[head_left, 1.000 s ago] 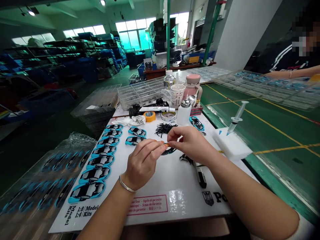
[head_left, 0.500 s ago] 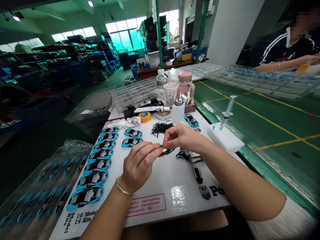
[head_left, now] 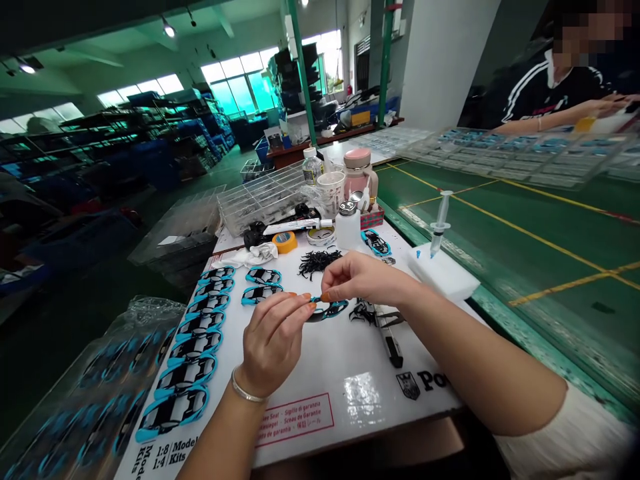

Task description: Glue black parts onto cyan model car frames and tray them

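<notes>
My left hand [head_left: 275, 343] is closed, its fingers gripping the left end of a blue-and-black model car body shell [head_left: 334, 310] just above the white board. Thumb and fingertips pinched, my right hand [head_left: 357, 280] meets the shell's upper edge. Whatever lies in that pinch is too small to make out. Behind the right hand is a pile of thin black strips [head_left: 316, 264]. Black curved pieces [head_left: 364, 312] and tweezers [head_left: 390, 320] lie near the right wrist, by a white-and-black tool [head_left: 393, 348].
More car shells [head_left: 197, 331] form a column on the left. Behind stand a white bottle [head_left: 349, 228], yellow tape [head_left: 285, 243], a glue tube [head_left: 293, 227] and a pink mug [head_left: 357, 175]. A syringe [head_left: 440, 223] stands in a white foam block [head_left: 443, 273]. Across the table sits a person [head_left: 550, 100].
The view has shifted slightly. More of the car shell shows between my hands, which stay together at its edge. The person across the table has moved their hands.
</notes>
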`<action>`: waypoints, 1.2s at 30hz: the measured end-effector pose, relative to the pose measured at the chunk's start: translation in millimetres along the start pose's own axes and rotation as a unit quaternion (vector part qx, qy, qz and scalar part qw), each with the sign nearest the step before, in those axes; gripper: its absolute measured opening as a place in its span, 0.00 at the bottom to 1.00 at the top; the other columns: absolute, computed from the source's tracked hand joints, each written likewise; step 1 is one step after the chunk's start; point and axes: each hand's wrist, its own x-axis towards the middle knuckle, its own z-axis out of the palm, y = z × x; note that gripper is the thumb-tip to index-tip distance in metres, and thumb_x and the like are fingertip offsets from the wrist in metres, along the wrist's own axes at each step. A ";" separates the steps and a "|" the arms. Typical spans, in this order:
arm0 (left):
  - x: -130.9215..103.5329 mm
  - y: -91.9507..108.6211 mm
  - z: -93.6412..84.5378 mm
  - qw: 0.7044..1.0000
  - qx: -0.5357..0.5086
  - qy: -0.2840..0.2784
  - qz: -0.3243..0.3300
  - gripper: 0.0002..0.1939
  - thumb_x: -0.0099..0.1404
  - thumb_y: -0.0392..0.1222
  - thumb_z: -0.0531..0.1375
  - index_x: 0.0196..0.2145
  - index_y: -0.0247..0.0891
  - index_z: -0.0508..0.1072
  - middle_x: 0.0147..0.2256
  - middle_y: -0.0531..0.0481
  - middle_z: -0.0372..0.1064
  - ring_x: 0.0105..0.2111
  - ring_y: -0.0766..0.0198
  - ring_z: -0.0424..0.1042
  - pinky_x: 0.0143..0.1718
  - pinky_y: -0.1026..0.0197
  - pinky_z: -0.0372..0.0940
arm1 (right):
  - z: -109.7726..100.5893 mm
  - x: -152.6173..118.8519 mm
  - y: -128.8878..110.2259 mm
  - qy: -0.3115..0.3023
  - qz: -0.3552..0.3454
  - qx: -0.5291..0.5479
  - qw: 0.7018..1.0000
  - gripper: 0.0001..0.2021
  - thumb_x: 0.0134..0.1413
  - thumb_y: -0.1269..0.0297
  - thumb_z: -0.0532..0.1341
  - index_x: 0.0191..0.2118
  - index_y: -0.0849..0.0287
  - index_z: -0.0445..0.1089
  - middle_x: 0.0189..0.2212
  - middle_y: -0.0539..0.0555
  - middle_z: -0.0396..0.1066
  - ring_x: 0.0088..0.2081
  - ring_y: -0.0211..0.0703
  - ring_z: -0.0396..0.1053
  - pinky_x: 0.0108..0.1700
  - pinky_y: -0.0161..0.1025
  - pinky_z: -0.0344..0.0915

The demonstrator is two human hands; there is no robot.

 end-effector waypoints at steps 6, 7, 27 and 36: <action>-4.3 -3.0 2.2 1.000 -0.009 -0.010 -0.001 0.22 0.57 0.22 0.63 0.47 0.39 0.69 0.42 0.47 0.74 0.45 0.59 0.72 0.46 0.54 0.72 | 0.5 3.1 3.6 0.003 0.007 -0.021 1.000 0.10 0.45 0.59 0.66 0.29 0.62 0.72 0.22 0.47 0.64 0.24 0.33 0.58 0.27 0.32 0.54; -4.6 -3.5 2.4 1.000 -0.010 -0.013 -0.001 0.22 0.56 0.22 0.63 0.47 0.38 0.69 0.42 0.47 0.74 0.45 0.59 0.72 0.46 0.53 0.72 | 0.6 3.7 4.0 0.004 0.009 -0.027 1.000 0.10 0.45 0.59 0.66 0.28 0.62 0.72 0.22 0.47 0.64 0.24 0.33 0.58 0.27 0.32 0.54; -9.7 -8.0 4.4 0.997 -0.046 -0.036 -0.054 0.23 0.61 0.25 0.58 0.52 0.40 0.66 0.45 0.46 0.73 0.47 0.57 0.71 0.48 0.49 0.70 | 7.4 8.6 11.9 0.067 -0.021 -0.073 0.995 0.18 0.44 0.51 0.67 0.24 0.62 0.67 0.19 0.46 0.62 0.23 0.33 0.54 0.24 0.33 0.51; -10.2 -8.8 3.2 0.997 -0.056 -0.033 -0.050 0.24 0.60 0.24 0.59 0.52 0.40 0.65 0.45 0.46 0.73 0.48 0.57 0.71 0.48 0.49 0.70 | 7.8 10.2 12.0 0.046 -0.021 -0.019 0.999 0.19 0.43 0.51 0.68 0.24 0.62 0.66 0.19 0.46 0.60 0.22 0.32 0.53 0.24 0.33 0.49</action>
